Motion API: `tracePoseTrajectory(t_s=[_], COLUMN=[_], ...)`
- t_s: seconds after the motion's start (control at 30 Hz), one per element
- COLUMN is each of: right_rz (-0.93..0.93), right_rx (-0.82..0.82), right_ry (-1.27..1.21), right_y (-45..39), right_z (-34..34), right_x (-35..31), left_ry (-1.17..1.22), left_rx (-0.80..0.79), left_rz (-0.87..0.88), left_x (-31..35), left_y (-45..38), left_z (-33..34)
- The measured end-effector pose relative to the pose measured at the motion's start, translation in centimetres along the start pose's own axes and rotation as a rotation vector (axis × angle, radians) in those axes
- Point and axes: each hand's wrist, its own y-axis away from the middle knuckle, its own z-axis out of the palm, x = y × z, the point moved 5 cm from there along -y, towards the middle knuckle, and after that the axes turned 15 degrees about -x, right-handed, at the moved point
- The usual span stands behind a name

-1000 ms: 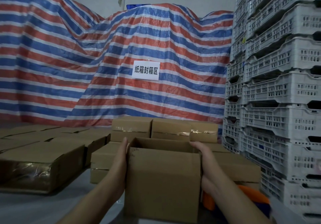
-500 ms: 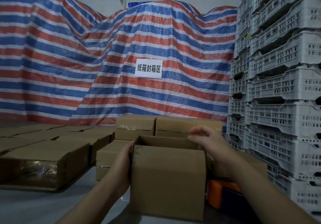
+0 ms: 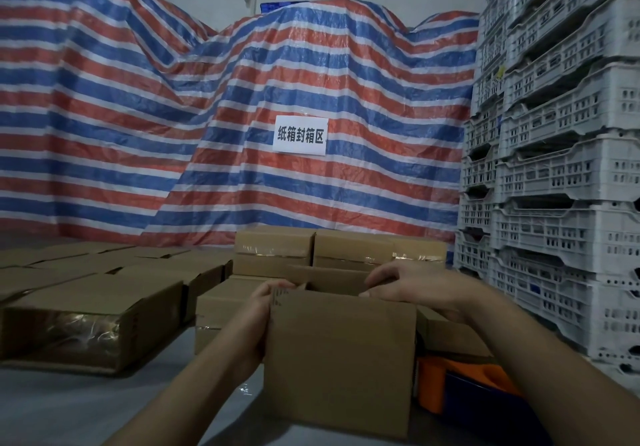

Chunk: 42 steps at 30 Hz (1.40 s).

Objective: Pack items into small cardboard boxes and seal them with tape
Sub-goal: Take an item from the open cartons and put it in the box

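open box (image 3: 341,359) | left hand (image 3: 258,314) grips side | right hand (image 3: 412,288) curls over rim

We grip an open brown cardboard box (image 3: 341,355); taped brown cardboard boxes (image 3: 341,248) lie behind our grip, grey slotted plastic crates (image 3: 561,182) stacked right, an orange-and-blue tape dispenser (image 3: 464,381) just right.
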Motion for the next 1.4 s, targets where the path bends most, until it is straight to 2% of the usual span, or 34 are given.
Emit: tracePoseTrajectory(t_s=[0.07, 0.13, 0.27, 0.33, 0.47, 0.7, 0.97, 1.17, 1.3, 1.4], right_rz=[-0.017, -0.059, -0.181, -0.242, -0.244, -0.398, -0.393, -0.282, -0.118, 0.023], right_rx=[0.016, 0.086, 0.397, 0.486, 0.468, 0.512, 0.52, 0.528, 0.478, 0.453], right_ry=[-0.022, -0.149, -0.801, -0.953, -1.031, -1.177, -1.226, -1.072, -0.977, -1.022], right_y=[0.0, -0.2, 0.1, 0.2, -0.8, -1.4, -2.3, -2.3, -2.2, -2.3], right_z=[0.2, 0.6, 1.9, 3.1, 5.8, 6.7, 7.8, 8.1, 7.9, 7.7], right_x=[0.3, 1.2, 5.2, 7.0, 8.5, 7.9, 7.7, 8.3, 8.5, 9.1], left_ry=[-0.042, -0.056, -0.051, -0.037, -0.008, 0.066, 0.095, 0.086, 0.087, 0.046], left_rx=[-0.03, -0.047, -0.054, -0.051, -0.04, -0.023, -0.113, -0.131, -0.12, -0.093], left_rz=[-0.028, -0.028, 0.031, 0.056, 0.07, 0.047, 0.028, 0.0, 0.001, 0.027], left_x=[-0.5, -0.9, -1.0, -1.1, -1.1, -1.5, -2.0, -2.1, -2.0, -1.7], left_y=[-0.3, -0.6, -0.9, -1.1, -1.0, -1.2, -1.0, -1.0, -0.9, -0.6], left_z=[0.1, 0.0, -0.2, -0.2, -0.2, -0.6, -0.4, -0.4, -0.1, 0.2])
